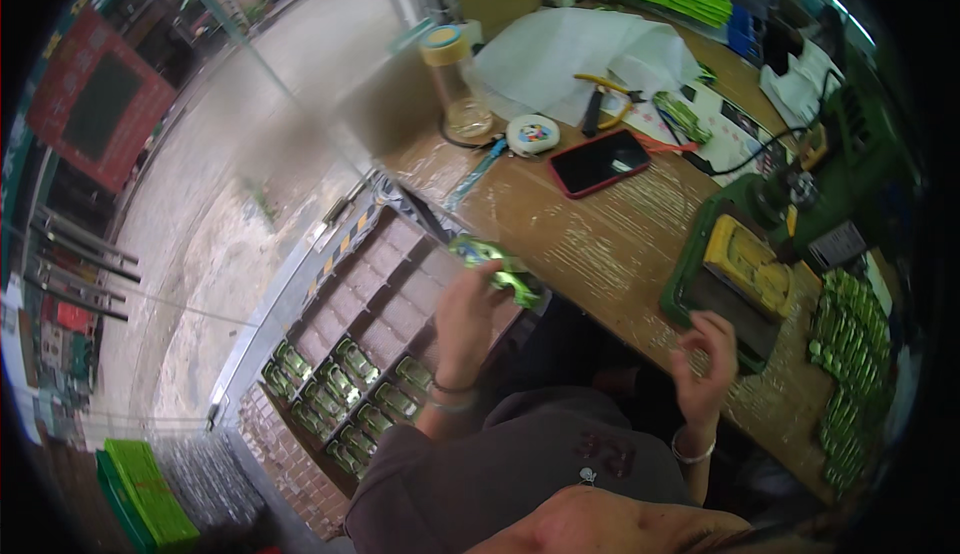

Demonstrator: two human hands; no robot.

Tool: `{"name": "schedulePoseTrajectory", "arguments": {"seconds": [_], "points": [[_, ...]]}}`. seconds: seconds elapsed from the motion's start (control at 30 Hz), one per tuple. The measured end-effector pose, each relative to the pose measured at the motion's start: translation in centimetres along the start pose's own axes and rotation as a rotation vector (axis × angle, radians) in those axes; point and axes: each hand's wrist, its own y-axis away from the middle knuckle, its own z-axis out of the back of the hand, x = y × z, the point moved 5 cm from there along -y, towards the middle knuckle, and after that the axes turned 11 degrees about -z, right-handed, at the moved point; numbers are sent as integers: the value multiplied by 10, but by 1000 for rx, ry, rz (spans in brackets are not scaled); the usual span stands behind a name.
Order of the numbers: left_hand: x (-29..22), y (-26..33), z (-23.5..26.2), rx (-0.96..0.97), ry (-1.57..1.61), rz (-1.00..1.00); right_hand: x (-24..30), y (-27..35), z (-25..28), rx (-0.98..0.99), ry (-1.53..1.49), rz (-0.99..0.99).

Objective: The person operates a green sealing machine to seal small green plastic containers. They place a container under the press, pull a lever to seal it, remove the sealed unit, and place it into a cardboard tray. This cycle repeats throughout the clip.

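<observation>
Left hand (464,324), mid-frame: fingers pinching a glossy green piece (518,285), best held level, I'd judge, near the compartmented tray (408,292); right hand (706,366), lower right: fingers loosely curled, seemingly empty.

Head view, wide fisheye, looking steeply down past the wearer's dark shirt (520,454). Left hand (467,316) and right hand (705,366) at close range, near the front edge of the bench (585,244). Beyond its left edge, the view runs farther out to pale ground (190,229).
</observation>
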Motion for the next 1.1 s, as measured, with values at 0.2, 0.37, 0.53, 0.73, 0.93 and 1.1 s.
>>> {"name": "schedulePoseTrajectory", "arguments": {"seconds": [0.2, 0.37, 0.53, 0.73, 0.93, 1.1], "points": [[65, 33, -151, 508, 73, 434, 16, -13, -15, 114, 137, 102], [75, 39, -218, 614, 252, 319, 1, -24, 26, -316, 94, 74], [38, 47, -223, 1064, -327, -64, -55, -7, 68, -332, -179, -209], [27, 35, -242, 1371, -782, -675, -75, 10, 61, -143, -606, -465], [38, 10, -243, 1485, -766, -657, -80, 11, 67, -126, -612, -407], [30, -56, -263, 1374, -870, -840, -83, -1, 130, -284, -308, -278]]}}
